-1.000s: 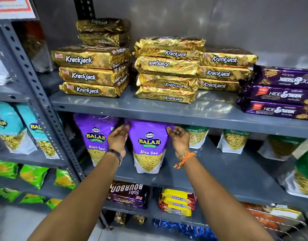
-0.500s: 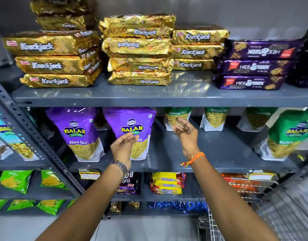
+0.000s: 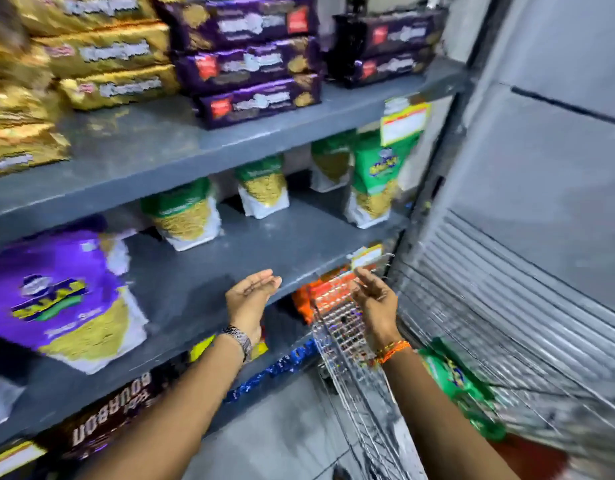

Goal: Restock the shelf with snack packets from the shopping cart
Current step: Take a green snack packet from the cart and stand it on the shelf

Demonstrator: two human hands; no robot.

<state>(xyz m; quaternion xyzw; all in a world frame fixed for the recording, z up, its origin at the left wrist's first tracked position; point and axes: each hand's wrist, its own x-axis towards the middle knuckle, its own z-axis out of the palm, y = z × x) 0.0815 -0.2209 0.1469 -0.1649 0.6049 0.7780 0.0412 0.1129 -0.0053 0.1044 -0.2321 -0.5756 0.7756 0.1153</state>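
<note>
Both hands have left the purple packet (image 3: 61,296), which stands on the middle shelf (image 3: 230,258) at the left, and swung to the right toward the shopping cart (image 3: 351,341). Left hand (image 3: 249,294) and right hand (image 3: 375,299) are empty, with fingers loosely spread and nothing pinched. A green packet (image 3: 462,386) lies in the cart, below and to the right of the right hand, its long axis slanting down-right. I judge the right hand is nearer, though well apart from it.

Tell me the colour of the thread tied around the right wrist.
Orange; the thread shows clearly in the head view, just below the empty right hand.
</note>
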